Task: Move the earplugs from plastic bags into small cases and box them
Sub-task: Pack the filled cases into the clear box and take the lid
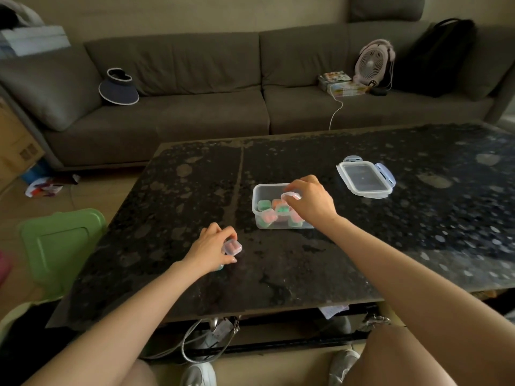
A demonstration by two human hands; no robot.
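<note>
Right hand (312,201) over clear storage box (255,203), fingertips pinching small case (291,195) just above pile inside. Box sits mid coffee table (167,196), holds bunch of filled cases (269,217), green and pink-orange earplugs showing through. Left hand (210,247) down on tabletop, nearer me, fingers curled round another case (232,247) with pink plugs in it. Snap lid (365,179) lying off to right, apart from box. Grey sofa (181,107) behind, small fan (372,64) on it.

Your right hand (312,201) covers the right side of the box (257,201), so you can't count the cases (269,215) there. Under your left hand (210,246), something teal (220,267) is mostly hidden.
</note>
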